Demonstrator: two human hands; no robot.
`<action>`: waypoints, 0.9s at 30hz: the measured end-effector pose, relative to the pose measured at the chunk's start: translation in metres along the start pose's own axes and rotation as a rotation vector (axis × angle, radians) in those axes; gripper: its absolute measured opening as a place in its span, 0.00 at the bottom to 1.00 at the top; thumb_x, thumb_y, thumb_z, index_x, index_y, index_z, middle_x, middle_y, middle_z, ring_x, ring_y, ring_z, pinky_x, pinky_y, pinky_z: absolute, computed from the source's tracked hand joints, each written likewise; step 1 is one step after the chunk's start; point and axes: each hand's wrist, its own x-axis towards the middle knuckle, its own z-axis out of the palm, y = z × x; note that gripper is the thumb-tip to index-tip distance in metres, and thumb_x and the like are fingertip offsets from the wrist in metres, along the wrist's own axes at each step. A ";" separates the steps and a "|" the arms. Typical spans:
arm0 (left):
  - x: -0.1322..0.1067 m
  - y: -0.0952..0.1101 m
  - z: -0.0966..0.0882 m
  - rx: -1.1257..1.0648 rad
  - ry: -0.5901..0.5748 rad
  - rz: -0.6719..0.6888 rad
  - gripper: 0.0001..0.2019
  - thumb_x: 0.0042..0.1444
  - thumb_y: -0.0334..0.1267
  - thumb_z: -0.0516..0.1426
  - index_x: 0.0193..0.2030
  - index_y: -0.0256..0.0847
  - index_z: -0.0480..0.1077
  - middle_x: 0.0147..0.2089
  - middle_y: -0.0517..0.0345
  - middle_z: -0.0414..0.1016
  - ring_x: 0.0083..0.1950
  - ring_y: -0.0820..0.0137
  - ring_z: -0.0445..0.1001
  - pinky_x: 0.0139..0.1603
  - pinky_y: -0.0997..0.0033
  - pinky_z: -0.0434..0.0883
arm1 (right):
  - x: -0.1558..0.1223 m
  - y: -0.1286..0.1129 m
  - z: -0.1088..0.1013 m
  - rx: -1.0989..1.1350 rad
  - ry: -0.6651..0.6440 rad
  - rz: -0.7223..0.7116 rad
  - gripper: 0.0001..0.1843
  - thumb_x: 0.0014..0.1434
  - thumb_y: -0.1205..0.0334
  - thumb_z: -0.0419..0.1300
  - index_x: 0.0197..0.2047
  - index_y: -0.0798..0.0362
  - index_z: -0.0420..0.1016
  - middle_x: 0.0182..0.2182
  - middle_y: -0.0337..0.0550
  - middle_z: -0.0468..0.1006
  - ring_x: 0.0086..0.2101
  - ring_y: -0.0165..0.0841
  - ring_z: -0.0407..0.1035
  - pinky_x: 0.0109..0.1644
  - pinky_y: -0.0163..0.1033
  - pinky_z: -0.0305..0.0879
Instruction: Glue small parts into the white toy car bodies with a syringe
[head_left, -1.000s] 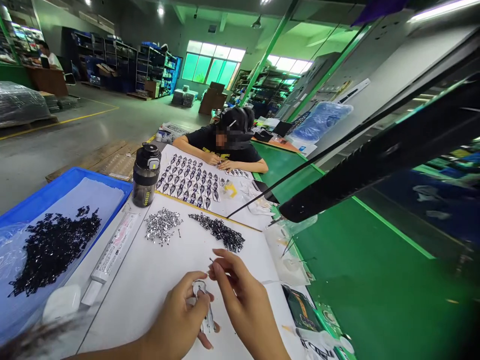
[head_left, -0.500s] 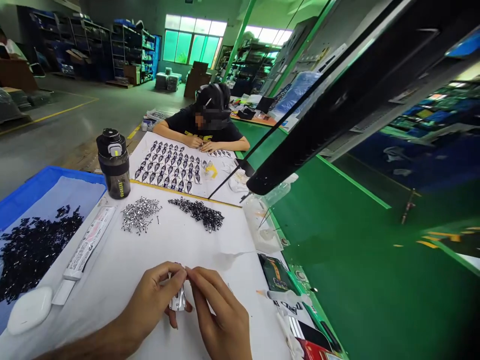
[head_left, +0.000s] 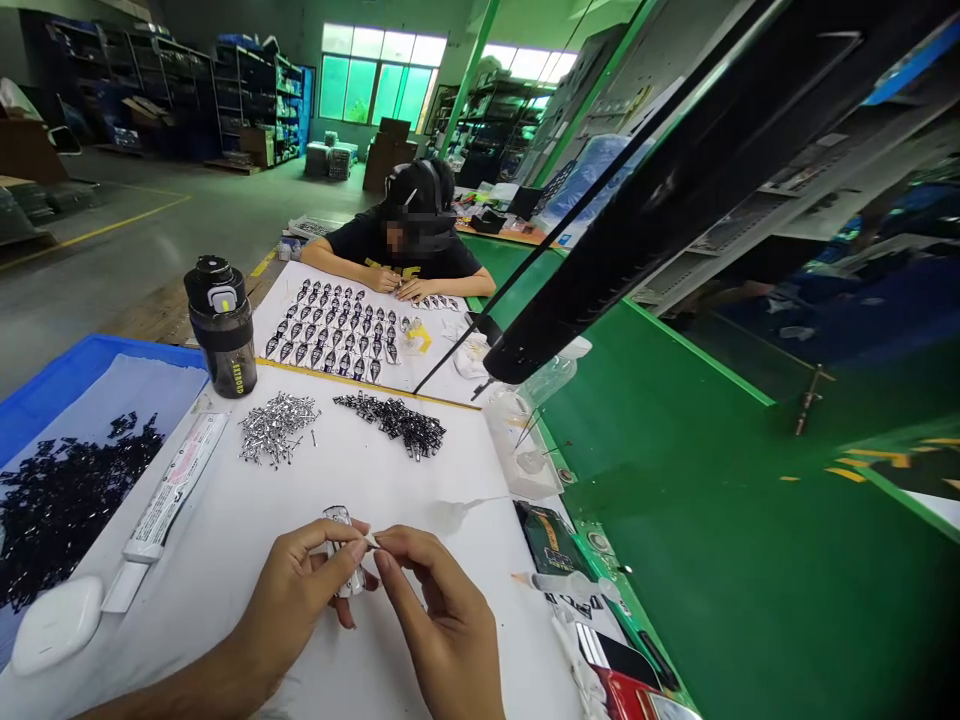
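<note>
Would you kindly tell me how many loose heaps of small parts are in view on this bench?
3: a silver heap and a black heap on the white sheet, and a larger black heap in the blue tray.

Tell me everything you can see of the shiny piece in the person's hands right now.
The shiny piece is small and elongated, with a glossy, silvery, metal-like look; its fine detail is too small to make out. It stands roughly upright, slightly tilted, gripped by the left hand above the white paper sheet. A pale sliver, pinched by the right hand, sits close to its upper part.
</note>
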 end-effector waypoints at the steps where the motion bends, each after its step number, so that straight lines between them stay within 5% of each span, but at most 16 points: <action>1: 0.000 -0.001 0.001 0.001 0.002 0.006 0.18 0.54 0.53 0.64 0.38 0.38 0.79 0.49 0.48 0.76 0.28 0.75 0.71 0.28 0.71 0.72 | 0.001 -0.002 -0.001 0.024 0.008 0.013 0.04 0.63 0.60 0.62 0.39 0.48 0.79 0.36 0.43 0.80 0.33 0.33 0.76 0.38 0.35 0.75; 7: -0.002 -0.014 0.004 -0.042 -0.016 -0.073 0.32 0.57 0.58 0.58 0.62 0.43 0.61 0.43 0.51 0.75 0.30 0.67 0.78 0.20 0.73 0.71 | 0.004 -0.004 -0.002 0.052 0.101 0.096 0.09 0.61 0.54 0.63 0.36 0.50 0.77 0.35 0.45 0.79 0.36 0.35 0.75 0.39 0.36 0.75; 12: -0.003 -0.015 0.004 0.013 -0.088 -0.071 0.18 0.59 0.54 0.56 0.45 0.40 0.64 0.26 0.65 0.70 0.19 0.76 0.67 0.17 0.78 0.66 | 0.000 -0.002 0.004 0.056 0.008 0.208 0.13 0.61 0.50 0.62 0.36 0.52 0.76 0.33 0.46 0.77 0.32 0.35 0.73 0.26 0.33 0.71; 16: -0.003 -0.014 0.004 0.055 -0.098 -0.054 0.18 0.60 0.55 0.55 0.42 0.41 0.64 0.25 0.64 0.72 0.16 0.78 0.64 0.15 0.80 0.61 | -0.005 0.002 0.009 0.109 -0.020 0.241 0.13 0.62 0.50 0.61 0.37 0.52 0.75 0.33 0.44 0.75 0.25 0.30 0.69 0.19 0.31 0.67; 22: -0.008 -0.014 0.005 0.077 -0.075 -0.006 0.22 0.60 0.59 0.55 0.42 0.39 0.67 0.24 0.63 0.72 0.19 0.76 0.67 0.16 0.79 0.63 | -0.006 0.002 0.008 0.140 -0.017 0.292 0.15 0.60 0.49 0.63 0.34 0.52 0.73 0.35 0.45 0.73 0.27 0.32 0.69 0.17 0.32 0.67; 27: -0.013 -0.017 0.006 0.136 -0.062 0.014 0.21 0.63 0.57 0.53 0.45 0.39 0.68 0.21 0.62 0.72 0.21 0.70 0.73 0.14 0.79 0.64 | -0.008 0.003 0.008 0.165 0.026 0.241 0.15 0.59 0.52 0.65 0.29 0.52 0.69 0.34 0.44 0.74 0.30 0.31 0.71 0.26 0.32 0.71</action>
